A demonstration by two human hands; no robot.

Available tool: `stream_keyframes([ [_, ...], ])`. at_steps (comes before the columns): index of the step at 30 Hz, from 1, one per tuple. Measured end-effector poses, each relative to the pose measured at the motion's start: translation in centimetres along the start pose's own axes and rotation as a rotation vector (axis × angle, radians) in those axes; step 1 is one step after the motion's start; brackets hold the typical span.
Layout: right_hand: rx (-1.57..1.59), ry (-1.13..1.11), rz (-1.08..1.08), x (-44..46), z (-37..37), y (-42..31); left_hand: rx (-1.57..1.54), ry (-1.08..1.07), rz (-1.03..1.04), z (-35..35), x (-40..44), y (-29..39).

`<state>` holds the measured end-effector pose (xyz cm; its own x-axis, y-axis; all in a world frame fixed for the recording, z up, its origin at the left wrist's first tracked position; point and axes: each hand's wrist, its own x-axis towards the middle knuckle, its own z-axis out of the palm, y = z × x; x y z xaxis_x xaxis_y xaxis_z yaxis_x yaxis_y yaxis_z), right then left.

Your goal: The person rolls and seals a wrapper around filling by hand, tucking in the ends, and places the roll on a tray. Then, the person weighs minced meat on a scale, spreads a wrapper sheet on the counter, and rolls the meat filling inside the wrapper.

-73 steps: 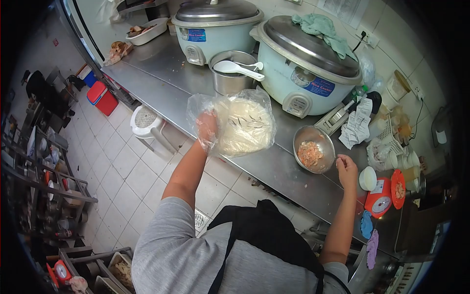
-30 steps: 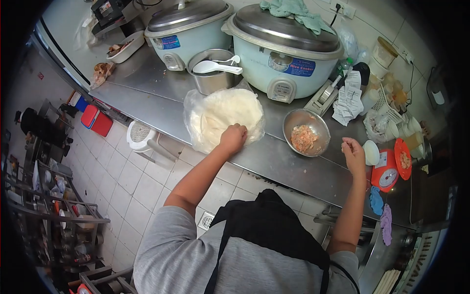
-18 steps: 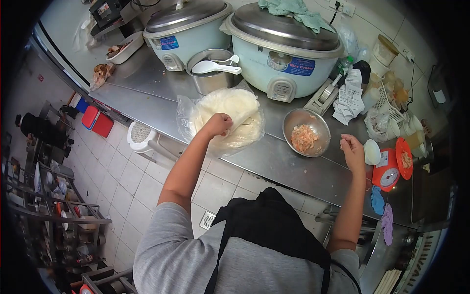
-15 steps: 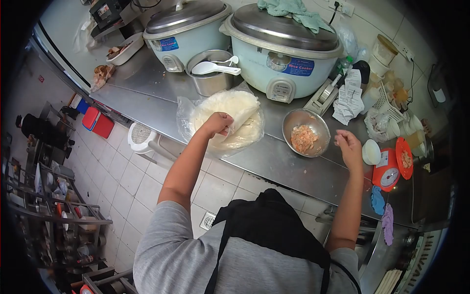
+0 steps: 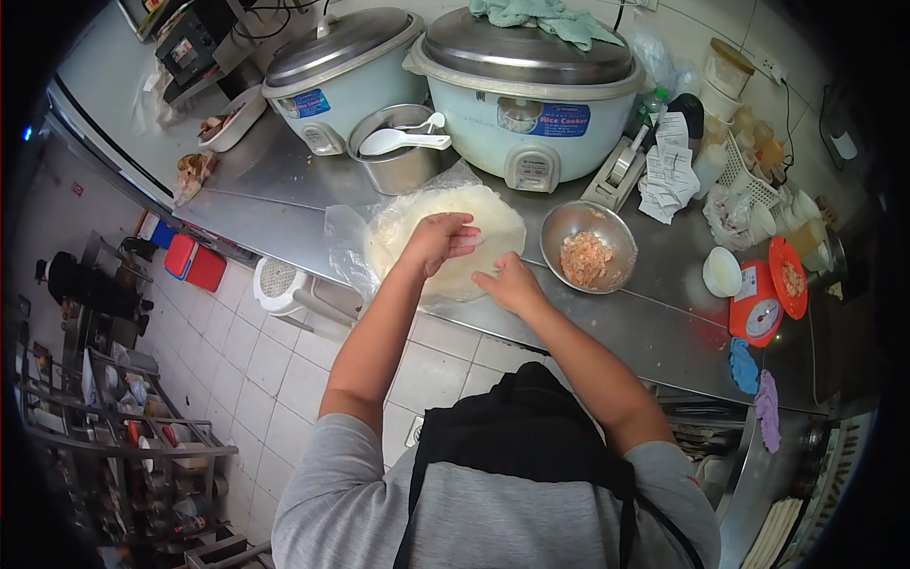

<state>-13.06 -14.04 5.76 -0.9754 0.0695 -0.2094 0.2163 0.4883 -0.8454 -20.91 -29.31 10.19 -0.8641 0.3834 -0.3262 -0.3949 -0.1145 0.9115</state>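
A stack of thin round white wrapper sheets [image 5: 493, 214] lies on a clear plastic bag [image 5: 347, 248] on the steel counter. My left hand [image 5: 442, 244] is over the middle of the stack, fingers stretched out and apart, palm turned toward the right. At the stack's lower right edge, my right hand [image 5: 513, 286] has its fingers curled, seemingly round the rim of the top wrapper sheet; the fingertips are partly hidden. To the right stands a metal bowl [image 5: 621, 273] holding an orange-pink chopped filling [image 5: 584, 260].
Two large rice cookers [image 5: 517, 95] [image 5: 332, 76] line the wall, with a steel pot [image 5: 398, 173] and white ladles before them. A tape dispenser [image 5: 618, 174], receipts [image 5: 668, 171], small white bowl [image 5: 722, 273] and red scale [image 5: 755, 308] are at the right. The counter's front edge runs below my hands.
My right hand has moved left from beside the metal bowl to the wrapper stack. My left hand has let go of the lifted sheet and opened; the sheet now lies flatter.
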Motion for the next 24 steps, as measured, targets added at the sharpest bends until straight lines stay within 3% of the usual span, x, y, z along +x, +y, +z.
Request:
stream_keyframes([
  [4,0.031,0.231,-0.094,1.9,1.0,1.9,-0.059,0.019,0.124,-0.5,-0.9,2.5],
  [10,-0.470,-0.019,-0.548,-0.8,0.4,0.4,-0.182,0.136,0.343,-1.7,-0.8,5.5],
  [16,-0.480,-0.026,-0.612,-1.2,1.2,0.9,-0.339,0.371,0.690,-3.9,0.0,9.0],
  [24,-0.632,0.019,-0.773,-1.0,4.3,0.4,-0.401,0.446,0.992,-4.9,-0.4,11.7],
])
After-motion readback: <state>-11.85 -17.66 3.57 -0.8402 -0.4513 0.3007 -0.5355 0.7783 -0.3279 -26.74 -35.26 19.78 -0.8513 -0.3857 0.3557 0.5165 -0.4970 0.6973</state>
